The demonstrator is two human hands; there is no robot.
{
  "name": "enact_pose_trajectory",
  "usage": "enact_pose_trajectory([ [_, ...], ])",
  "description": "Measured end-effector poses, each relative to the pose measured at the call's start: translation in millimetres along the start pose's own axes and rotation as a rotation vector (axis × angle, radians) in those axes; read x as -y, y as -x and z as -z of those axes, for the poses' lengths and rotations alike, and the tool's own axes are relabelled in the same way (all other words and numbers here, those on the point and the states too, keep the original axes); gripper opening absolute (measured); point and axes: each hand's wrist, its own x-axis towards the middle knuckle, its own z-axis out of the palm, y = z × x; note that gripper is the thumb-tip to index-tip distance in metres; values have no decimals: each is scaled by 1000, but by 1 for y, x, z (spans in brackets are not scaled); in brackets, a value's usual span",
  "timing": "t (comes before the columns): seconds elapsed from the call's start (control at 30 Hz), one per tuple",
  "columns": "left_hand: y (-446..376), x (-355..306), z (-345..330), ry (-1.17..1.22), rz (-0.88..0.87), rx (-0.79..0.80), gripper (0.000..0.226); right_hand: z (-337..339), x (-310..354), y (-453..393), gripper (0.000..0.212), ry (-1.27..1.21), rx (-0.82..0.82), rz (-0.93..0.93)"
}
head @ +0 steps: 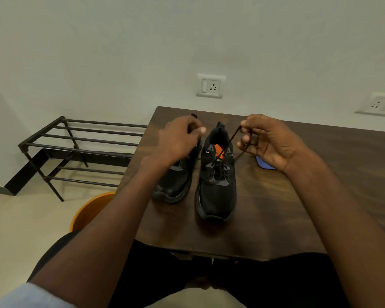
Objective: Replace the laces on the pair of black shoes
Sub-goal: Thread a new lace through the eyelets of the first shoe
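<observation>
Right now both hands pinch ends of the lace (228,142) on the right shoe (216,185), left hand (180,138) and right hand (265,143) raised above the table (276,207) (its partner stands just beside); an even, gentle pull should keep both ends matched

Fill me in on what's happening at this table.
A seated person is working on the lace of the right-hand black shoe, one of a pair standing on a dark wooden table. The right hand pinches one end of the lace and holds it up taut from the eyelets. The left hand is raised over the other shoe with curled fingers, apparently holding the other end. The lace is still threaded through the shoe. A blue object lies partly hidden behind the right hand.
</observation>
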Motion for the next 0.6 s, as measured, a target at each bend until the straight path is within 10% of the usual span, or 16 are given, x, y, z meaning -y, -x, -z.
enact_pose_trajectory([
  [0.2,17,-33,-9,641,-152,340,37,0,5,5,15,157,285,40],
  [0.3,12,-22,-6,489,-118,281,22,11,2,-2,13,212,91,83],
  [0.43,1,7,-4,-342,-62,214,10,29,-1,-6,11,400,-127,123],
  [0.6,12,-15,-2,186,-219,337,37,10,-7,-2,14,564,116,32],
])
